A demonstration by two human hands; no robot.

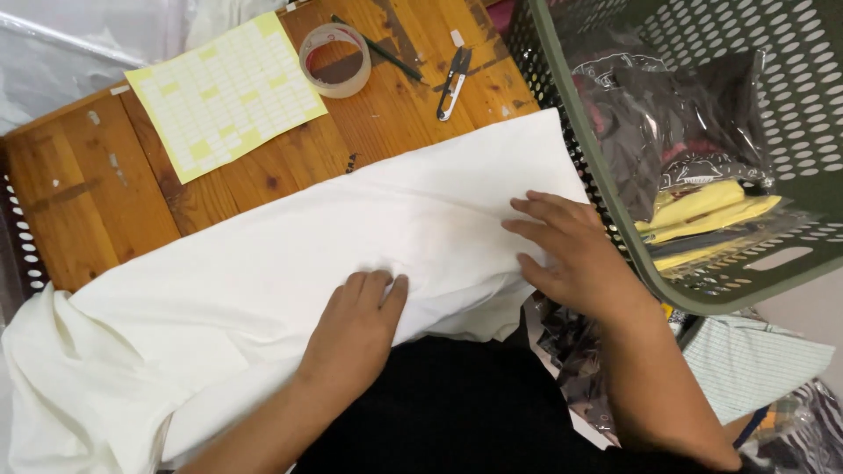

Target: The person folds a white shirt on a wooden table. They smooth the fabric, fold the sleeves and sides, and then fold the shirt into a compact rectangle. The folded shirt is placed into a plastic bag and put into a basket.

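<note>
Both hands, left (356,329) and right (575,254), lay flat with fingers spread, no grip closed, pinning the white garment (351,237) smooth on the table (88,184).

This looked like a small garment packing workshop, not a home. A plain wooden surface (97,189) carried working tools: a sheet of yellow labels (226,92), a roll of clear tape (335,59), a pen (378,48) and small thread snips (453,82). A white cloth (290,263) was spread over the surface. Beside it stood a green perforated basket (606,149) filled with folded clothes in clear plastic bags (694,140). More packed clothes (755,364) lay below the basket.
</note>
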